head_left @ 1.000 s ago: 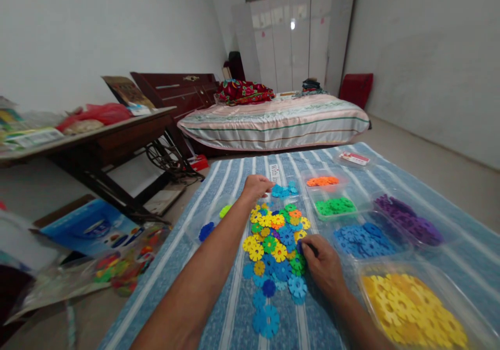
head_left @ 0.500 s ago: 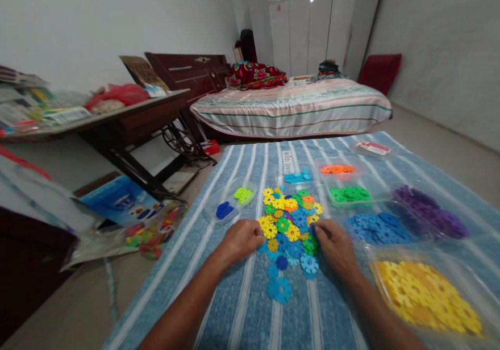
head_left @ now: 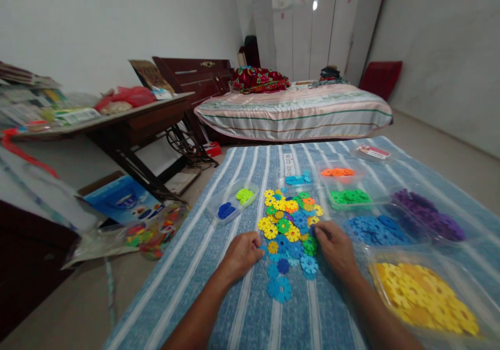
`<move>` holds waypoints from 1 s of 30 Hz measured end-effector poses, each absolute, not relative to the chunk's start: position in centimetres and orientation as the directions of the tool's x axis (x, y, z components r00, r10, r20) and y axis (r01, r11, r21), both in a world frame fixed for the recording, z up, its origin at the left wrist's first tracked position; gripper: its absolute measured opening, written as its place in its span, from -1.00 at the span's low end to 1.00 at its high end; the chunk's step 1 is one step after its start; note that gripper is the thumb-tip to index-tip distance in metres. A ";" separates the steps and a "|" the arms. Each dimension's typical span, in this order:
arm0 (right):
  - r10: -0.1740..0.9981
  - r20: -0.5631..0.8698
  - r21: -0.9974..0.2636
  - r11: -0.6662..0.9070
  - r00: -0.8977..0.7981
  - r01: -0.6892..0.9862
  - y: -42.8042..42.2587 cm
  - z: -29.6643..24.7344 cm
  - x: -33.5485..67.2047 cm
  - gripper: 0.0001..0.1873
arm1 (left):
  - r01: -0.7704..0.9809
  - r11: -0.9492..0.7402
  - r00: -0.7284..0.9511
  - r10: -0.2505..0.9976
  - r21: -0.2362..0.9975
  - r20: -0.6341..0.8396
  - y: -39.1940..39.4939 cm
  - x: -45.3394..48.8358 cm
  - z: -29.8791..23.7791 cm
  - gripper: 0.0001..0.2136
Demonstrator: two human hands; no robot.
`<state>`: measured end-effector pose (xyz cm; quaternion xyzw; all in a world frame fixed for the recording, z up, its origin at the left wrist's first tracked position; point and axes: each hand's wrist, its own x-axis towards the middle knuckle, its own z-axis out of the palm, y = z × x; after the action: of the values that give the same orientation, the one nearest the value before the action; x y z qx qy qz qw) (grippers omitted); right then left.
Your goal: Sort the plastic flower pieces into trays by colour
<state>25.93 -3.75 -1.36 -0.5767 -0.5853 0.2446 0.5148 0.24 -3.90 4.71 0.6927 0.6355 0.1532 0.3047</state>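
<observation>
Discs (head_left: 291,224) piled mid-mat (head_left: 250,173), between both hands. Left hand (head_left: 242,255) curled at pile's left edge, right hand (head_left: 336,245) on its right edge; cannot tell whether either pinches anything. Seemingly picking pieces out; next calls for lifting one disc without scattering neighbours.

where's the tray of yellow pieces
Head view, bottom right: the tray of yellow pieces sits on the striped mat, just right of the right hand.
</observation>
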 end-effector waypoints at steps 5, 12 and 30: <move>0.929 0.315 -0.881 0.210 0.193 0.424 -3.6 -1.1 25.7 -0.73 | 0.616 0.159 0.169 0.930 0.772 -0.327 -3.4 -0.6 6.3 -0.87; 0.923 0.334 -0.870 0.224 0.190 0.438 -3.6 -1.2 25.6 -0.76 | 0.422 0.180 0.109 0.963 0.889 -0.246 0.8 3.7 10.6 -0.86; 0.925 0.326 -0.858 0.202 0.195 0.473 -3.8 -1.1 26.1 -0.75 | 0.698 -0.023 0.234 0.952 0.716 -0.198 -3.2 3.4 9.5 -0.88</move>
<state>26.08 -3.78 -1.13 -0.5898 -0.5926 0.2261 0.4998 3.41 -3.18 9.50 0.6940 0.5942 0.1724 0.3682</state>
